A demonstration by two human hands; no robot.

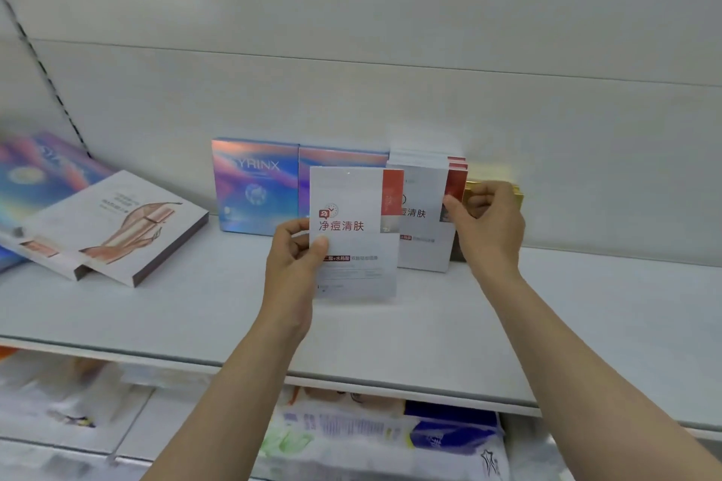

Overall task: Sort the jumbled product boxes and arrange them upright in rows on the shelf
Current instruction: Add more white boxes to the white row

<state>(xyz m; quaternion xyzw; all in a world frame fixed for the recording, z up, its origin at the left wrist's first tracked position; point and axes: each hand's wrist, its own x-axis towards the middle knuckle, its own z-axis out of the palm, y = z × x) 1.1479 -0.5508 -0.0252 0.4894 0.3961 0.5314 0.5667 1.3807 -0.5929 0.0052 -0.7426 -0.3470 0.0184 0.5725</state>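
Right now my left hand (pixel 295 258) pinches a white box with a red corner panel (pixel 353 234) by its lower left edge, thumb on the printed front, fingers curled behind. I hold it upright, long axis vertical, front toward me, above the middle of the shelf (pixel 390 328); I can't tell if its bottom edge touches the board.

The move turns on 1 relation: the row of matching white-and-red boxes (pixel 426 215) stands just to the right of the box I hold and a little farther back, near the rear wall. The held box overlaps the row's front face from my view, so it has to travel right and back to join. I count what looks like 3 or 4 boxes there, though their tops blur together.

My right hand (pixel 488 223) is the nearer one to that row. Its fingers curl at the row's right edge, thumb tip on the front box's red side. Whether they also grip the gold box (pixel 494 187) behind, I can't say.

The box looks flat, light and glossy, with large red characters across the middle.

Left of the row, 2 iridescent blue boxes (pixel 256 187) stand upright against the back. Toward the shelf's left end, flat white boxes with a pink drawing (pixel 117 226) lie tilted in a heap, unsorted.
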